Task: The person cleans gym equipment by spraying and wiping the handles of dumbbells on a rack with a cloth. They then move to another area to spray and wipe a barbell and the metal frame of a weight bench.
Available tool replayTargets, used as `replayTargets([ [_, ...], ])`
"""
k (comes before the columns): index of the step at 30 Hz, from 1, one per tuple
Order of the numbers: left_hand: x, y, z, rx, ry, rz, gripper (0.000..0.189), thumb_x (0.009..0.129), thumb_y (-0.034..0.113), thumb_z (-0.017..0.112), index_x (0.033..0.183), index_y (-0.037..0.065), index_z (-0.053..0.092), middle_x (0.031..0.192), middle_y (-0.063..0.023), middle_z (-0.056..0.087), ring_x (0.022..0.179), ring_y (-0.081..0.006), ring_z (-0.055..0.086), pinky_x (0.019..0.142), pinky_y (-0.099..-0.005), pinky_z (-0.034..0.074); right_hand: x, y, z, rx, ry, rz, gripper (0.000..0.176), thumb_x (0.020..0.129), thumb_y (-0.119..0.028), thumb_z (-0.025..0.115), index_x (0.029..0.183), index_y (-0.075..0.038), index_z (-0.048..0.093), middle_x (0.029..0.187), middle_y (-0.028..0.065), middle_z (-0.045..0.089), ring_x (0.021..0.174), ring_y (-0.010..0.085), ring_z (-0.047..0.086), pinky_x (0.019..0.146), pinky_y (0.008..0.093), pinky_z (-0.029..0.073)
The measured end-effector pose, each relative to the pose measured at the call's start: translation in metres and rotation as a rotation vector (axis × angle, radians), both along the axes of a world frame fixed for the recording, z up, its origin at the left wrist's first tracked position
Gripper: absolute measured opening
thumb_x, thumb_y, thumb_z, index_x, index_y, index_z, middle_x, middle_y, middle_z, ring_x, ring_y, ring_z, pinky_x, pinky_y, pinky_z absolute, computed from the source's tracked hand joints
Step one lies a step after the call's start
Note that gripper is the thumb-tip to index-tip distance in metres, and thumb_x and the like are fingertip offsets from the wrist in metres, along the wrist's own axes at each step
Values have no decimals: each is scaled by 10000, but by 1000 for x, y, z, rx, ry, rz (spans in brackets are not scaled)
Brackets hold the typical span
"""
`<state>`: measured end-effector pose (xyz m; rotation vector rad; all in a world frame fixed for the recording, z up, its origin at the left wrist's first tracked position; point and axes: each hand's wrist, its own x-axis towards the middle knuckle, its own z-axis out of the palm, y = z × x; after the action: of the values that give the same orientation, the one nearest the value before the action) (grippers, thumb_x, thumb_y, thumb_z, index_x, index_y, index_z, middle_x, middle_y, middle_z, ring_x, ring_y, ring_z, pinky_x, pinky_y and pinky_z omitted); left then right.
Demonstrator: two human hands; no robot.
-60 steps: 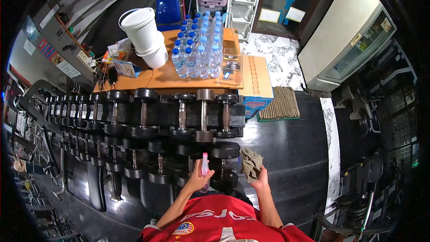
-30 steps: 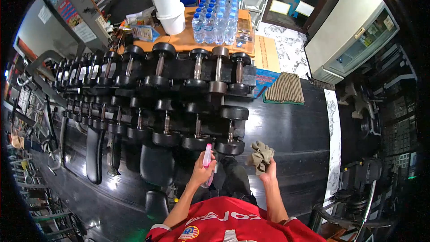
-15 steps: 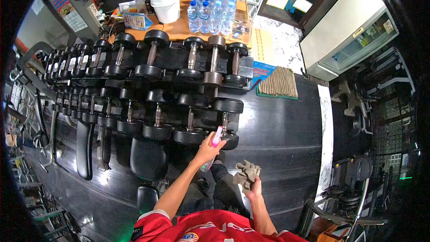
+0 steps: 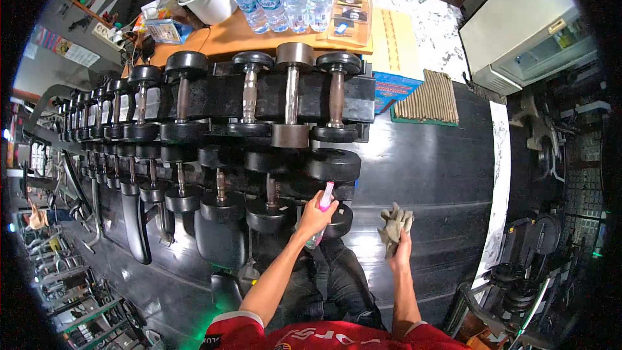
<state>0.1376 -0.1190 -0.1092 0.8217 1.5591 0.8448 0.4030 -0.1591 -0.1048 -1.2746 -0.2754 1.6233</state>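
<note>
My left hand (image 4: 316, 217) is wrapped round a spray bottle (image 4: 327, 194) with a pink and white top; its clear body shows below the fingers. The bottle is in front of the rightmost dumbbell (image 4: 334, 165) on the lower rack row and hides its handle. Over the floor to the right, my right hand (image 4: 402, 253) holds a crumpled grey-beige cloth (image 4: 394, 228), which sticks up above the fingers. Whether the bottle touches the dumbbell I cannot tell.
Two rows of dumbbells on a black rack (image 4: 223, 97) run to the left. Behind stands an orange table (image 4: 227, 40) with water bottles (image 4: 298, 3) and white buckets (image 4: 210, 0). A ribbed mat (image 4: 431, 100), a fridge (image 4: 512, 19) and benches (image 4: 220, 233) surround the black floor.
The view has moved closer to the rack and table. My right hand and the cloth have shifted right and slightly up in view. Both hands keep their holds.
</note>
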Motion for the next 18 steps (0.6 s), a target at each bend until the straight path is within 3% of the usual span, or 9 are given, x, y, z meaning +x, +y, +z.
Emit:
replayTargets([
  [3,5,-1,-7,-25,-17,64,198,872,136,634,1010,43,528,728,2,556,502,-73,524,461,-247,442,-5,36,-22,-23,-311,107,450,968,-199,469,1372,-28,366,1284,117,512,1107,201,535,889,326,449],
  [6,6,-1,-6,-51,-76,109,186,878,98,623,1026,46,524,787,-4,565,526,-73,531,479,-245,451,-27,70,-55,351,-885,392,393,874,-76,561,1263,-38,510,1243,144,548,1149,256,529,949,346,435],
  [8,8,-6,-12,20,-202,243,167,857,131,644,975,60,551,728,-1,577,535,-76,541,494,-253,445,-57,113,-48,939,-1284,757,495,760,-7,603,1245,-89,545,1283,113,526,1165,339,508,973,407,432],
  [10,5,-10,-3,-4,-196,241,146,871,89,625,985,55,540,746,3,571,541,-65,537,493,-236,447,-107,147,-42,1259,-1264,996,594,633,-9,631,1211,-135,573,1282,80,528,1200,357,471,1005,434,407],
  [14,-3,-24,5,31,-127,289,179,872,37,612,1027,43,523,773,-8,573,556,-63,544,497,-227,455,-174,158,-61,1347,-1248,1111,446,700,-107,606,1143,-157,600,1272,62,530,1260,287,425,1051,444,323],
  [15,-5,-31,2,17,-140,310,176,870,27,609,1023,41,522,773,-14,573,554,-67,547,498,-229,457,-190,156,-64,1377,-1363,1200,358,759,-175,566,1115,-152,602,1275,53,524,1273,279,408,1041,437,323],
  [16,-7,-38,-2,3,-154,333,174,868,18,606,1018,39,521,772,-19,572,553,-71,549,498,-231,459,-204,153,-64,1405,-1406,1184,325,811,-203,520,1109,-102,601,1186,67,565,1190,266,476,970,418,380],
  [18,-7,-45,-3,-15,-158,363,158,869,0,593,1004,31,517,781,-35,568,550,-87,559,500,-238,465,-236,151,-71,1283,-1495,1504,305,822,-196,508,1080,-78,619,1203,83,566,1198,261,474,987,418,356],
])
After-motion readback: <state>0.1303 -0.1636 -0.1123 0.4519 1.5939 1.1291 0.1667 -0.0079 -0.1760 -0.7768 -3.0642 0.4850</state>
